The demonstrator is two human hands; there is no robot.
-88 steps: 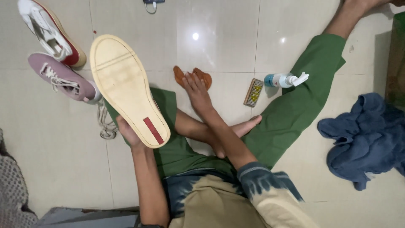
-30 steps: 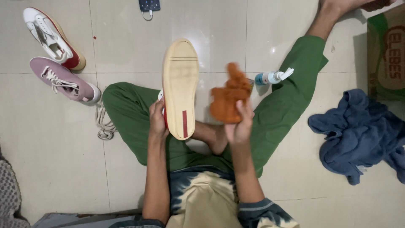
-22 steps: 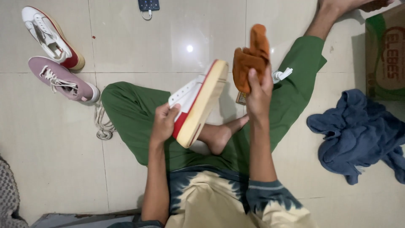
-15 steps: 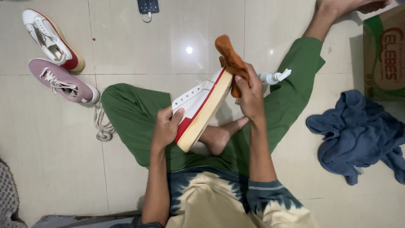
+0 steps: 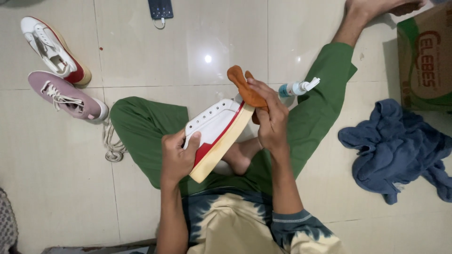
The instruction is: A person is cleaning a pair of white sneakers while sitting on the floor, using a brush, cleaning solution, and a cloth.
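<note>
Left hand [image 5: 176, 157] wrapped around the heel end of a white lace-less sneaker with a red heel patch and cream rubber sole [image 5: 216, 131], fingers [image 5: 193, 140] clenched over its upper, thumb side under the sole. Sneaker held tilted above the lap, toe pointing up and away from those fingers. Right hand [image 5: 270, 124] closed on a crumpled orange-brown cloth [image 5: 245, 89], fingers [image 5: 260, 91] pinching it and pressing it against the toe edge of the sole. Just beyond the right fingertips, a small clear spray bottle with blue liquid and white nozzle [image 5: 296, 87], lying on the pale tiled floor [image 5: 197, 42] beside a green-trousered leg [image 5: 325, 103]. Well to the right of the right hand, a heap of dark blue fabric [image 5: 400, 148] and a brown cardboard box with green print [image 5: 423, 56]. Far left of the left fingers, a dusty-pink laced sneaker [image 5: 66, 96] and a second white sneaker with red trim [image 5: 54, 49]; loose white laces [image 5: 112, 143] coiled near the knee. At the top edge, a dark device with a cable [image 5: 160, 8].
</note>
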